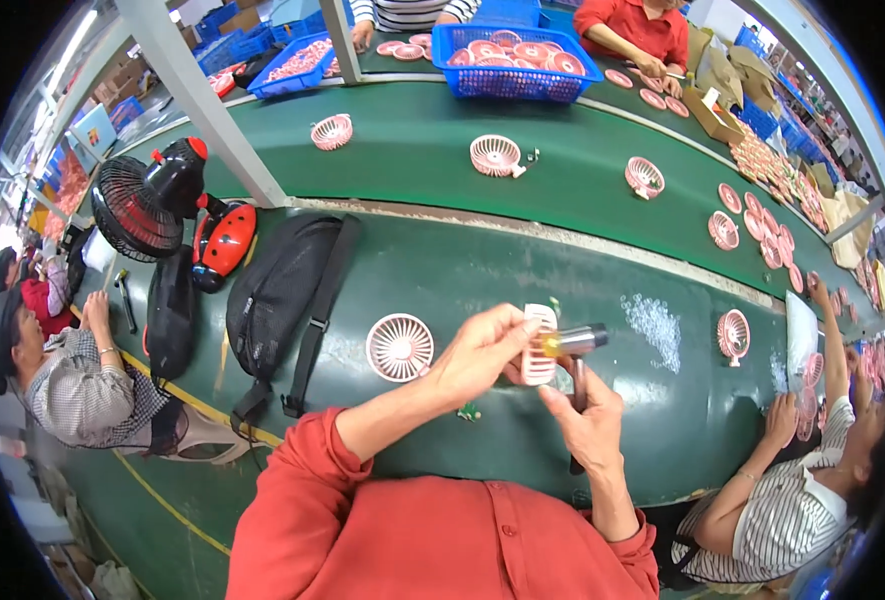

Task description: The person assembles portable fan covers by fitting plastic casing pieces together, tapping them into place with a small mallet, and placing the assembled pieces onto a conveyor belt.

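Note:
My left hand (475, 358) grips a pale pink fan housing (539, 368), turned edge-on above the green workbench. In my right hand (589, 418) is a small hammer (584, 341), its handle pointing down and its yellow-and-dark head beside the housing. Whether the head touches the housing I cannot tell. A round slotted fan housing (399, 347) lies on the bench just left of my left hand. Under my wrists lies a small green circuit board (469, 411). Tiny clear pieces (652, 325) are scattered to the right of the hammer.
Beyond the bench runs a green conveyor belt (402, 125) carrying several fan housings. A black bag (292, 300), a ladybird-patterned desk fan (142, 205) and another hammer (125, 300) lie left. A blue basket (517, 85) stands at the back. Co-workers sit on both sides and opposite.

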Available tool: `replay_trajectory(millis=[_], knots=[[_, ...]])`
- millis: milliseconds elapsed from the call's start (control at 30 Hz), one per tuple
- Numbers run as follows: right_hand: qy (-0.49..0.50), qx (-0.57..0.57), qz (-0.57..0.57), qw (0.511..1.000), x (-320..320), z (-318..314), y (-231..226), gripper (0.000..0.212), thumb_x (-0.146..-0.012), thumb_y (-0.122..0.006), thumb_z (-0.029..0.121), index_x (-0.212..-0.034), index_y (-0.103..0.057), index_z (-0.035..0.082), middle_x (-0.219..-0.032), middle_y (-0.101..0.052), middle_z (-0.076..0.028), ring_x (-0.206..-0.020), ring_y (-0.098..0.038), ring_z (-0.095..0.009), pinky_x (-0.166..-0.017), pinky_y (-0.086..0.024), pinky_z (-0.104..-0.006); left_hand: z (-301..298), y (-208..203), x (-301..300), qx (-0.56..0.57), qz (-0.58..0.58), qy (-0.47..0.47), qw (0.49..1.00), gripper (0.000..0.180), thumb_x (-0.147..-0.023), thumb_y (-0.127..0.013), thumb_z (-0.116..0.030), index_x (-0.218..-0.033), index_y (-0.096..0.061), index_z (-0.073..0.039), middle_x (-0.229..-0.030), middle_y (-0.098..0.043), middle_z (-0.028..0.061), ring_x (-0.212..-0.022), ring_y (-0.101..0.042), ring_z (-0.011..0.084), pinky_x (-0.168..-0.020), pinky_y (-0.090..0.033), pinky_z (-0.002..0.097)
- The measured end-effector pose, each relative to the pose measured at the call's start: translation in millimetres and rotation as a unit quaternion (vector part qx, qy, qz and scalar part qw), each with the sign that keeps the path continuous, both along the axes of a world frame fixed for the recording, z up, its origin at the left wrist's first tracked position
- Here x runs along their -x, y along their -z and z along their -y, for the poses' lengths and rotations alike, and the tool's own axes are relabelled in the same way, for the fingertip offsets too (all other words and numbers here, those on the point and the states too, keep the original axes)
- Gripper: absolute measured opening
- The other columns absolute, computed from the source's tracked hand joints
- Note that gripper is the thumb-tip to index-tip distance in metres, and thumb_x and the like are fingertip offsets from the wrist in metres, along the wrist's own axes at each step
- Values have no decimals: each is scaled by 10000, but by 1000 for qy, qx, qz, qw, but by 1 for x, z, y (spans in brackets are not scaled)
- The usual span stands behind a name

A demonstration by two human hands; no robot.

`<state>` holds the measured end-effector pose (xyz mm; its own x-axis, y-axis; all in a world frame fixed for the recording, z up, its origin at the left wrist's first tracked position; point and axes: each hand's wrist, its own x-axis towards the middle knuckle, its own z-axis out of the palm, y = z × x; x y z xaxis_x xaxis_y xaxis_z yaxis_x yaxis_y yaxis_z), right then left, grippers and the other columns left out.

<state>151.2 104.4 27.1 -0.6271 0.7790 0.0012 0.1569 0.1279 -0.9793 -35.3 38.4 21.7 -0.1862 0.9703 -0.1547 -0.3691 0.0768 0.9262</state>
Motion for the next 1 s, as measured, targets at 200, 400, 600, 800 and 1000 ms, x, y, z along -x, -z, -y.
replay_trajectory(millis=[200, 400, 600, 800, 1000], knots=[[37, 42, 34, 998, -14, -6, 6, 245, -928, -657, 158, -1075, -635, -36, -724, -619, -24, -598, -527, -42, -511, -426, -224, 24, -10, -15, -9, 67, 6, 998, 313, -998, -518, -136, -1263, -505, 30, -1036, -670, 164, -835, -682, 202, -711, -573, 301], [27, 184, -8, 982, -25, -26, 3, 285, -979, -579, 253, -931, -622, -24, -525, -474, 15, -329, -337, -46, -300, -277, -228, 43, 8, -2, 58, 1, -63, 996, 433, -990, -557, -216, -1307, -410, 41, -1047, -649, 184, -678, -629, 160, -552, -544, 271], [-16, 242, -19, 970, -15, -45, 1, 377, -972, -599, 323, -762, -573, 12, -501, -444, 28, -346, -353, -43, -310, -275, -226, 44, 9, -21, 121, 63, 78, 988, 652, -992, -540, -368, -1382, -310, 102, -1013, -651, 209, -576, -627, 163, -447, -523, 264], [-58, 252, 12, 966, 0, -55, 0, 431, -959, -610, 385, -737, -569, 17, -485, -413, 39, -351, -340, -42, -319, -247, -233, 40, 5, -32, 118, 150, 106, 976, 446, -1006, -517, -350, -1231, -456, 31, -1000, -665, 205, -580, -634, 148, -456, -533, 265], [-74, 201, 74, 974, 11, -63, -4, 458, -926, -635, 428, -766, -638, -1, -495, -457, 30, -367, -374, -42, -332, -253, -233, 37, 13, -40, 96, 218, 106, 965, 354, -1024, -484, -296, -1195, -493, 14, -1008, -669, 222, -601, -641, 161, -479, -542, 279]])
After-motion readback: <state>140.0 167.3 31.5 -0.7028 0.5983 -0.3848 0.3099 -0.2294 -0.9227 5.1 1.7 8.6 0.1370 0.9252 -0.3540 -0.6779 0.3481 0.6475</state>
